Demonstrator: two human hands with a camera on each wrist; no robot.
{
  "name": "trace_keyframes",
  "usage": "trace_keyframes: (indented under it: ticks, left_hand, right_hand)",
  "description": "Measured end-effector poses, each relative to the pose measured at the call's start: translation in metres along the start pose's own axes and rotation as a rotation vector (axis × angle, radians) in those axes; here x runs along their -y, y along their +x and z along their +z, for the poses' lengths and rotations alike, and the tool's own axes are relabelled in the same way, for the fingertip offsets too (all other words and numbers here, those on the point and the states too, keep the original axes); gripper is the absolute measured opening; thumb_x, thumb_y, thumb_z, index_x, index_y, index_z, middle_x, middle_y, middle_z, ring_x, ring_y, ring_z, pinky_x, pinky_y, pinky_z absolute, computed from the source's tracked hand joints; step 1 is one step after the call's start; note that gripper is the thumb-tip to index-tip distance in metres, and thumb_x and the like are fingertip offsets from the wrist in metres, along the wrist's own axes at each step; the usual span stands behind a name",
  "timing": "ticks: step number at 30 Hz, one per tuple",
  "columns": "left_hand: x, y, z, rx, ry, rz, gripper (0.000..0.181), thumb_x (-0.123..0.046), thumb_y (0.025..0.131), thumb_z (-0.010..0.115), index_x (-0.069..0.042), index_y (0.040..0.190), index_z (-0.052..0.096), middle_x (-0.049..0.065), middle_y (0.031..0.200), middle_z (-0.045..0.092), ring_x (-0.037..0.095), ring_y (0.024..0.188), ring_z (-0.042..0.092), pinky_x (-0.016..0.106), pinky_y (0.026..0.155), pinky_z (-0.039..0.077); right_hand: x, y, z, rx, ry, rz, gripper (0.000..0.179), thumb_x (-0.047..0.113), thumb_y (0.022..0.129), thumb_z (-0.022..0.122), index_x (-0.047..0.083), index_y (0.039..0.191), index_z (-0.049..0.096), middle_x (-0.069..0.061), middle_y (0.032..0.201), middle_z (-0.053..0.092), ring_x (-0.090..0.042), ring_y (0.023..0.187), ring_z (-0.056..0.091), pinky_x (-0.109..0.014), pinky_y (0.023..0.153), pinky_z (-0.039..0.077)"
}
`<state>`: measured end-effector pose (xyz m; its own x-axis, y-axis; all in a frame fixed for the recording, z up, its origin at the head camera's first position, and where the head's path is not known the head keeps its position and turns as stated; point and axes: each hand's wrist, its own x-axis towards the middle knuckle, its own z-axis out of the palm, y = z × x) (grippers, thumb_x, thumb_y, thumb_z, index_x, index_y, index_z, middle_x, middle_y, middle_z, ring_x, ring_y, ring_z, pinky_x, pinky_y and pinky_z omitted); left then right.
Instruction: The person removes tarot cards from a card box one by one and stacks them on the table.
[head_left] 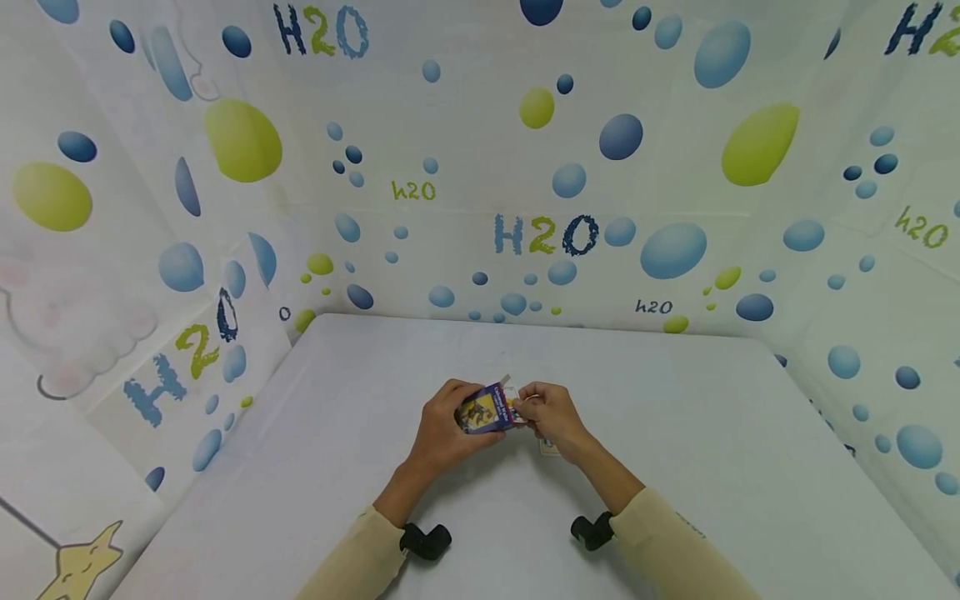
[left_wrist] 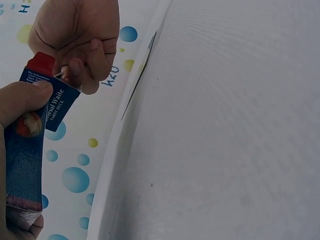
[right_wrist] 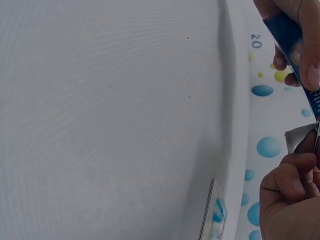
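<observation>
My left hand (head_left: 441, 427) grips a small blue tarot deck box (head_left: 480, 412), tilted above the table, thumb on one side and fingers on the other. Its flap (left_wrist: 64, 105), lettered "Universal Waite Tarot Deck", stands open in the left wrist view, beside a red-ended tab (left_wrist: 42, 63). At the open end my right hand (head_left: 555, 414) pinches a light card (head_left: 516, 407) with printed colours, thumb against curled fingers. Part of that card is hidden by the fingers and the box. Below the right hand a card (head_left: 550, 448) lies on the table, partly covered by the wrist.
The white table (head_left: 675, 467) spreads around both hands. A wall sheet (head_left: 465, 125) printed with blue and green drops and "H2O" rises behind it and at both sides. Black wrist cameras (head_left: 426, 542) sit at the sleeve cuffs.
</observation>
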<state>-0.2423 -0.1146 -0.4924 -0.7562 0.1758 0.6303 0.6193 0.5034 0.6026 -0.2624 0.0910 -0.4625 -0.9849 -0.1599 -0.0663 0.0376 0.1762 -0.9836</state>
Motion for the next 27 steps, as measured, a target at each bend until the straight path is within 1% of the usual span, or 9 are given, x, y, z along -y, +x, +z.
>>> trace_keyframes:
  ticks: [5,8,12,18,27]
  left_hand:
    - [-0.0021,-0.0017,-0.0002,-0.005,-0.002,0.0,0.07,-0.028,0.063,0.099,-0.008,0.122,0.067,-0.001,0.116,0.061,0.012,0.101,0.061,0.033,0.087,0.055]
    - [-0.0027,-0.0026,0.0001,-0.01,-0.002,0.012,0.071,-0.029,0.063,0.099,-0.008,0.122,0.067,0.0,0.116,0.062,0.012,0.1,0.061,0.032,0.085,0.055]
    - [-0.0036,-0.0038,0.0006,-0.012,0.003,0.011,0.072,-0.03,0.063,0.099,-0.008,0.123,0.067,0.0,0.116,0.061,0.012,0.1,0.061,0.032,0.085,0.055]
    - [-0.0068,-0.0049,0.0013,-0.017,0.01,0.014,0.072,-0.031,0.063,0.099,-0.008,0.123,0.067,0.0,0.116,0.061,0.012,0.1,0.061,0.032,0.086,0.056]
    - [-0.0066,-0.0045,0.0012,-0.02,-0.005,0.02,0.071,-0.028,0.062,0.099,-0.007,0.123,0.067,0.001,0.116,0.062,0.012,0.101,0.061,0.032,0.087,0.056]
  right_hand:
    - [-0.0017,-0.0018,-0.0017,-0.009,-0.005,0.0,0.008,0.009,0.097,0.065,0.001,0.1,0.064,-0.004,0.073,0.066,-0.015,0.059,0.051,-0.024,0.048,0.037]
    - [-0.0029,-0.0024,-0.003,-0.009,0.006,0.003,0.008,0.008,0.098,0.065,0.001,0.1,0.063,-0.005,0.073,0.065,-0.014,0.058,0.05,-0.024,0.049,0.039]
    - [-0.0033,-0.0037,-0.0049,0.0,0.028,0.003,0.007,0.006,0.098,0.064,-0.001,0.1,0.063,-0.006,0.073,0.064,-0.014,0.059,0.052,-0.024,0.05,0.042]
    - [-0.0042,-0.0053,-0.0077,0.0,0.04,0.007,0.007,0.004,0.097,0.064,-0.002,0.101,0.063,-0.007,0.075,0.064,-0.014,0.059,0.053,-0.024,0.05,0.043]
    - [-0.0065,-0.0036,-0.0094,-0.007,0.042,0.008,0.007,0.004,0.097,0.063,-0.003,0.101,0.063,-0.007,0.077,0.064,-0.015,0.06,0.054,-0.024,0.052,0.046]
